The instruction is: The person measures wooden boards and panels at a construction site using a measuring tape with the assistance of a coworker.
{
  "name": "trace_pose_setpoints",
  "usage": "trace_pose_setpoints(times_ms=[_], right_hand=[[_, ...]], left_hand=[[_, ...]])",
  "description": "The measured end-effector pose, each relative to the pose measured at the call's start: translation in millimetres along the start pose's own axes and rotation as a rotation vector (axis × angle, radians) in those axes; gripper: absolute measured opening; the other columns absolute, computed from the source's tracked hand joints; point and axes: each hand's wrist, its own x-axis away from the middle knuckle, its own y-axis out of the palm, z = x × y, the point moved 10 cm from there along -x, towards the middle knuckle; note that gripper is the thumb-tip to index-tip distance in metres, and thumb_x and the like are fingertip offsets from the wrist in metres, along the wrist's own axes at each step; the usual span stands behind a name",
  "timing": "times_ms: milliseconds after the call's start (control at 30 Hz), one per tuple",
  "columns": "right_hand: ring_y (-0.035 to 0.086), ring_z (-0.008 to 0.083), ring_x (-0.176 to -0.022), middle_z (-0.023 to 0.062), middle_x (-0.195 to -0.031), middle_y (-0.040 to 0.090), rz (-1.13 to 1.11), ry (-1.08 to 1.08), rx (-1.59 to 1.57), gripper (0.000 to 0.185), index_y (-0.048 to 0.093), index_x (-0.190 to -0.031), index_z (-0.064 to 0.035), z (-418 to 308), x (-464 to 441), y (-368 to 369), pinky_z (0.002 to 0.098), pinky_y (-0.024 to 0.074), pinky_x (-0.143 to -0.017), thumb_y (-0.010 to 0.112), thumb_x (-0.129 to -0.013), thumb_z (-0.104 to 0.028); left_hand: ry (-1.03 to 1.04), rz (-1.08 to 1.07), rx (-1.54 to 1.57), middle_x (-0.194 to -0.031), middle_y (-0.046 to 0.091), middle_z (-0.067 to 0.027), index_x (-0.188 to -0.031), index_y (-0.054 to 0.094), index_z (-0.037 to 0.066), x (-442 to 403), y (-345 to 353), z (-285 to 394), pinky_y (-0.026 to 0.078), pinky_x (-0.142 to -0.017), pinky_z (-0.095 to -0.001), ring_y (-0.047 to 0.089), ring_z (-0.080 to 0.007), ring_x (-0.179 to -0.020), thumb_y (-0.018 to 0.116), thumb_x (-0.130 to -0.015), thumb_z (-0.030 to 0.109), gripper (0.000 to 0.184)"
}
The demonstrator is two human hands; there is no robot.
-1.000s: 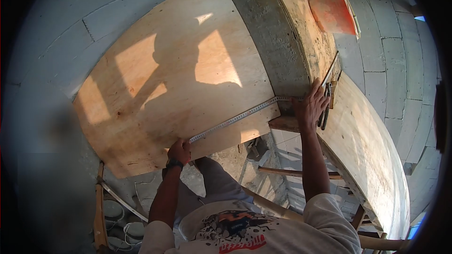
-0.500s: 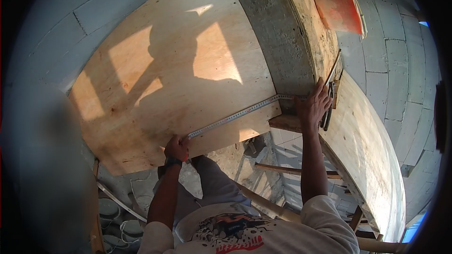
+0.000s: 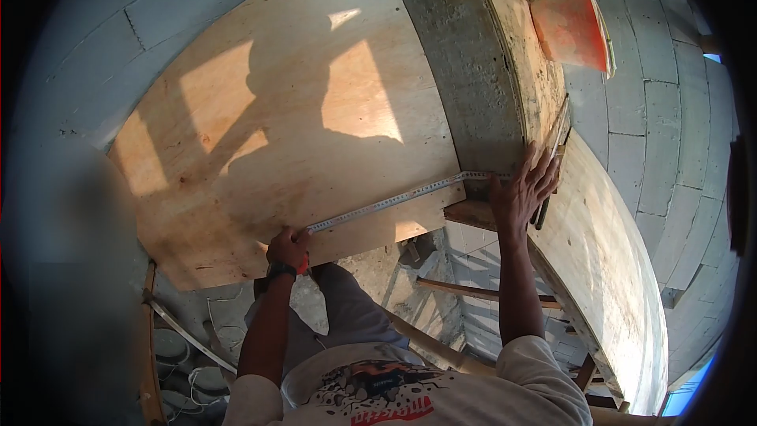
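Observation:
A tape measure blade point(image 3: 386, 203) runs across the lower part of a large plywood sheet point(image 3: 300, 110) and on over a grey concrete strip point(image 3: 465, 55). My left hand point(image 3: 289, 248) is closed around the red tape measure case point(image 3: 303, 263) at the sheet's lower edge. At the blade's other end my right hand point(image 3: 524, 189) lies with its fingers spread, its palm side down over the blade near the wood edge. Beside its fingers are a dark hand tool point(image 3: 541, 213), partly hidden, and a thin metal bar point(image 3: 562, 122).
An orange bucket point(image 3: 569, 28) stands on the wooden ledge point(image 3: 524, 55) at the upper right. Another board point(image 3: 607, 268) extends down the right side. Below are wooden poles point(image 3: 473, 292) and round containers point(image 3: 169, 343). Grey block walls point(image 3: 662, 142) surround the area.
My left hand has shifted slightly left with the tape case, whose red side now shows more. My right hand's fingers have spread wider. The whole view has shifted a little.

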Motion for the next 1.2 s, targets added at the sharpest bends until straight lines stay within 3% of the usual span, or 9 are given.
trace_pose_setpoints(times_ms=[67, 233, 467, 500, 600, 833, 1000, 1100, 1200], right_hand=[[0.012, 0.0426, -0.148, 0.0211, -0.158, 0.019, -0.058, -0.067, 0.012, 0.1, 0.021, -0.156, -0.0146, -14, 7, 6, 0.0622, 0.0082, -0.117, 0.08, -0.076, -0.028], [0.014, 0.0416, -0.149, 0.0182, -0.159, 0.022, -0.129, -0.257, -0.051, 0.068, 0.032, -0.153, -0.0157, -52, 33, 35, 0.0619, 0.0105, -0.117, 0.06, -0.091, -0.016], [0.018, 0.0435, -0.147, 0.0205, -0.155, 0.027, -0.158, -0.286, -0.294, 0.059, 0.04, -0.148, -0.0169, -66, 44, 62, 0.0606, 0.0147, -0.117, 0.058, -0.092, -0.012], [0.025, 0.0441, -0.143, 0.0208, -0.147, 0.035, -0.124, -0.307, -0.338, 0.049, 0.049, -0.14, -0.0127, -71, 45, 55, 0.061, 0.0221, -0.115, 0.057, -0.092, -0.01], [0.035, 0.0451, -0.135, 0.0202, -0.133, 0.044, -0.097, -0.338, -0.468, 0.043, 0.055, -0.126, -0.0092, -72, 51, 63, 0.0613, 0.0291, -0.112, 0.063, -0.084, -0.004], [0.049, 0.0364, -0.115, 0.0145, -0.108, 0.052, -0.049, -0.355, -0.336, 0.011, 0.062, -0.092, -0.0062, -65, 52, 56, 0.0604, 0.0317, -0.108, 0.064, -0.081, -0.005], [0.051, 0.0311, -0.101, 0.0092, -0.096, 0.054, -0.141, -0.316, -0.181, 0.006, 0.065, -0.082, -0.0076, -63, 49, 67, 0.0531, 0.0301, -0.104, 0.063, -0.082, -0.014], [0.05, 0.0301, -0.1, 0.0097, -0.096, 0.055, -0.157, -0.294, -0.114, 0.012, 0.065, -0.086, -0.0069, -68, 48, 78, 0.0513, 0.0314, -0.101, 0.058, -0.084, -0.016], [0.052, 0.0299, -0.099, 0.0098, -0.099, 0.057, -0.081, -0.325, -0.097, 0.013, 0.069, -0.093, -0.0076, -78, 48, 71, 0.0489, 0.0339, -0.096, 0.062, -0.085, -0.016]], left_hand=[[-0.004, -0.005, -0.007, -0.072, 0.067, -0.0147, -0.077, 0.064, 0.007, 0, 1, -2, 0.05, -0.065, -0.045, 0.066, -0.0361, -0.071, 0.07, -0.079, 0.057, 0.05], [-0.023, -0.022, -0.008, -0.073, 0.067, -0.015, -0.078, 0.064, 0.007, 0, 1, -2, 0.05, -0.065, -0.045, 0.066, -0.0365, -0.072, 0.071, -0.079, 0.057, 0.05], [-0.011, 0.003, -0.003, -0.073, 0.067, -0.0149, -0.078, 0.064, 0.007, 1, 2, 0, 0.05, -0.065, -0.0449, 0.066, -0.0365, -0.071, 0.071, -0.078, 0.057, 0.05], [-0.018, 0.006, -0.005, -0.073, 0.067, -0.0148, -0.078, 0.064, 0.007, 1, 1, -1, 0.05, -0.065, -0.0448, 0.066, -0.0365, -0.071, 0.071, -0.078, 0.057, 0.05], [-0.042, -0.009, 0.003, -0.073, 0.067, -0.0145, -0.078, 0.064, 0.007, 0, 3, -3, 0.05, -0.065, -0.0451, 0.066, -0.0367, -0.072, 0.071, -0.079, 0.057, 0.05], [-0.036, 0.0, -0.006, -0.073, 0.067, -0.014, -0.077, 0.065, 0.008, -1, 4, -3, 0.05, -0.065, -0.0457, 0.066, -0.0364, -0.072, 0.07, -0.079, 0.057, 0.05], [-0.025, -0.012, -0.012, -0.074, 0.068, -0.0143, -0.078, 0.065, 0.008, -3, 6, -4, 0.051, -0.066, -0.0458, 0.067, -0.0362, -0.073, 0.07, -0.079, 0.057, 0.05], [-0.027, -0.012, 0.001, -0.074, 0.068, -0.0143, -0.078, 0.066, 0.008, -3, 5, -4, 0.051, -0.066, -0.046, 0.067, -0.0362, -0.073, 0.07, -0.079, 0.057, 0.049], [-0.036, -0.014, -0.013, -0.074, 0.068, -0.0144, -0.078, 0.066, 0.008, -4, 6, -5, 0.051, -0.066, -0.0456, 0.067, -0.0361, -0.074, 0.07, -0.079, 0.057, 0.049]])
